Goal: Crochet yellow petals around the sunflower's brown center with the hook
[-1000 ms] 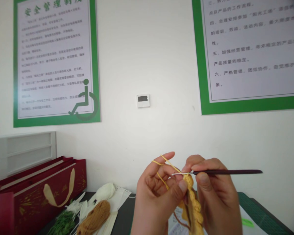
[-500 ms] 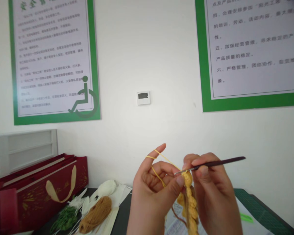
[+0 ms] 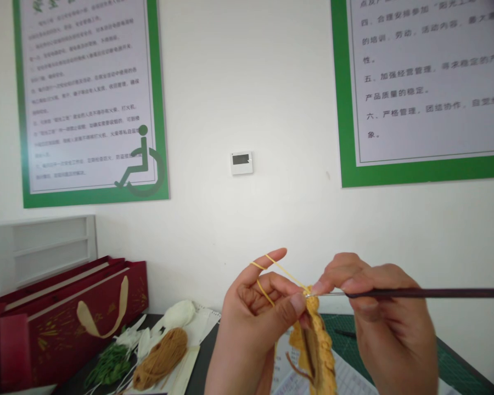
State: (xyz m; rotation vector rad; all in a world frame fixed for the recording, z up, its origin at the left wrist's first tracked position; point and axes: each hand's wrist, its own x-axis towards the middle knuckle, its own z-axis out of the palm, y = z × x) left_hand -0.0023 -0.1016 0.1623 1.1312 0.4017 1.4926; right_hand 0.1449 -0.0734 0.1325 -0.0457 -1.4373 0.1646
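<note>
My left hand (image 3: 251, 315) pinches the top edge of a yellow crochet piece (image 3: 323, 348) between thumb and fingers. Yellow yarn (image 3: 286, 272) loops round its raised index finger and runs down to the stitches. My right hand (image 3: 389, 315) grips a crochet hook (image 3: 432, 293) with a dark handle and thin metal shaft. The hook lies almost level, its tip at the top stitches beside my left thumb. Brown shows along the inside of the piece, and a short brown yarn end (image 3: 298, 368) sticks out below my left hand.
Balls of brown yarn (image 3: 162, 359), green yarn (image 3: 109, 365) and white yarn (image 3: 180, 314) lie on the left of the dark table, beside dark red gift bags (image 3: 86, 307). Printed papers (image 3: 349, 376) and a green cutting mat (image 3: 453, 356) lie beneath my hands.
My right hand has moved right, drawing the hook back and turning it more level. The yellow piece has turned, showing more of its brown inside. My left hand has shifted slightly.
</note>
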